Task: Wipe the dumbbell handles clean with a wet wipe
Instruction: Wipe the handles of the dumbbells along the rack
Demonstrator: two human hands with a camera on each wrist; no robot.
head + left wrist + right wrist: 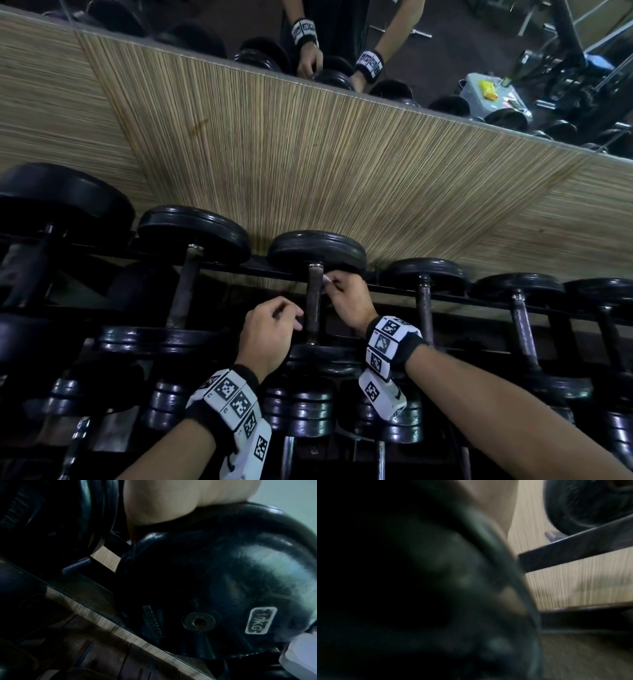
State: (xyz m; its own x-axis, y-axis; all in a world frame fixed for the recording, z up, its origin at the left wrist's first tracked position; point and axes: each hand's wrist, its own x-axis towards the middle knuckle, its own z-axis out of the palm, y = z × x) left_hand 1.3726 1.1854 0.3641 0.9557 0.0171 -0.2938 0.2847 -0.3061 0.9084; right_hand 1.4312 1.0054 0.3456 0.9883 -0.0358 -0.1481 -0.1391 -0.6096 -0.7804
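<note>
On rack (260, 265), top row, near middle: handle (312, 301) of target dumbbell, long axis running from near plate to far plate, toward wall (308, 164).

Left of handle: left hand (269, 334), fingers curled loosely, tips just beside near half of bar, apparently not touching. Nothing seen in grip from head view; whether anything is held cannot be told for certain. Left wrist view shows only a plate marked 10KG (260, 620) and a pale blur at lower right edge, unidentified.

Right of handle: right hand (346, 299), fingers bunched, pinching small whitish wipe (327, 278) against far end of bar, just below far plate (317, 251). Right wrist view too dark and blurred to confirm.

Relation governing next move: wipe at far end, bar extending back toward body. Judged next stroke: draw wipe along axis toward near plate (322, 356), right hand being the nearer working hand. Left hand placed to steady bar against rolling. Neighbouring handles to right: state of cleaning not determinable.
</note>
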